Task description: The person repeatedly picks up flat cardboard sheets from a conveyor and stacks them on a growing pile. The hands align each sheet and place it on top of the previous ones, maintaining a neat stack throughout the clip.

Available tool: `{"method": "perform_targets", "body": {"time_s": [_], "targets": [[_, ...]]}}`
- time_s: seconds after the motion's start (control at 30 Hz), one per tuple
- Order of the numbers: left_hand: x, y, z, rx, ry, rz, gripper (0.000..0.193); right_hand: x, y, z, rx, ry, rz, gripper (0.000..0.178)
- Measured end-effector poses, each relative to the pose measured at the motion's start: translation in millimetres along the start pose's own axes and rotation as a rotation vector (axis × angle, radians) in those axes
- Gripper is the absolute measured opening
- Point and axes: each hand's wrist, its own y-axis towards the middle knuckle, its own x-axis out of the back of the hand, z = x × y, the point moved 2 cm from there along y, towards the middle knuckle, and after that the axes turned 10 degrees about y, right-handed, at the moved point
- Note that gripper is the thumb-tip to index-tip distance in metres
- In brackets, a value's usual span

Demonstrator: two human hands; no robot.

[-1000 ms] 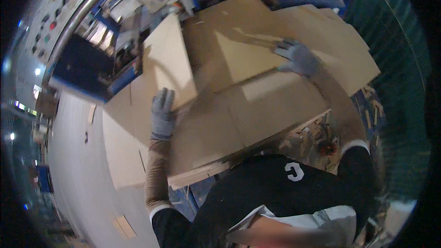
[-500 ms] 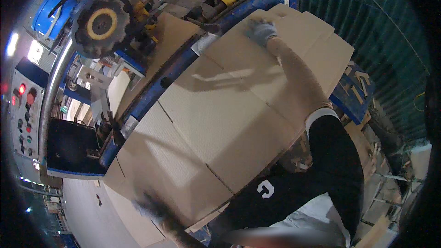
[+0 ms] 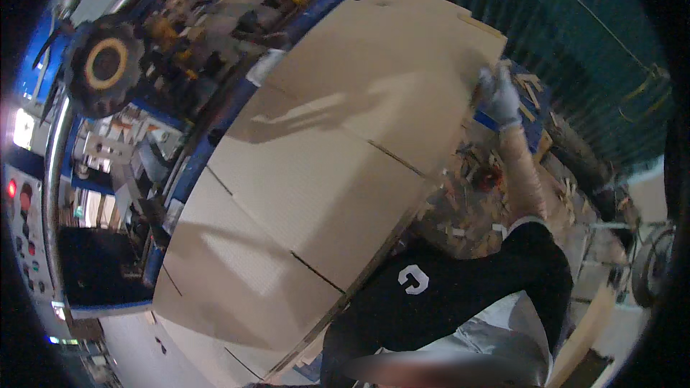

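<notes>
A stack of flat tan cardboard sheets (image 3: 316,187), slotted and creased, lies slanting before me beside the machine's blue edge. My right hand (image 3: 501,97), in a pale grey glove, is at the right edge of the stack towards its far end. Its fingers look apart, thumb side close to the cardboard edge; motion blurs them a little, and whether they touch the edge is unclear. My left hand is out of view; only a dark bit of sleeve may show at the bottom edge.
Left of the stack stands a machine with a black handwheel (image 3: 108,68), a metal rail and a control panel (image 3: 27,244) with a lit red lamp. Cardboard scraps (image 3: 460,208) litter the floor at right. A green corrugated wall (image 3: 575,36) rises beyond.
My right hand has gone from lying on the top sheet to the stack's right edge. My left hand has left the view. The cardboard inside the machine no longer shows, and my view has shifted.
</notes>
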Motion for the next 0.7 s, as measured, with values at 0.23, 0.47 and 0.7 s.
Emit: {"method": "perform_targets", "body": {"time_s": [0.23, 0.47, 0.7], "targets": [[1.6, 12.1, -2.1, -0.075, -0.122, -0.009, 0.053, -33.5, -68.9, 15.0, -0.04, -0.444, 0.078, 0.083], [55.0, 46.5, 45.3, -0.084, -0.438, -0.129, 0.05, -54.7, -33.6, 33.6, -0.26, 0.545, -0.077, 0.052], [76.7, 81.5, 97.1, 0.017, -1.083, 0.231, 0.037, -8.0, -3.4, 138.7, -0.125, 0.751, -0.021, 0.039]]}}
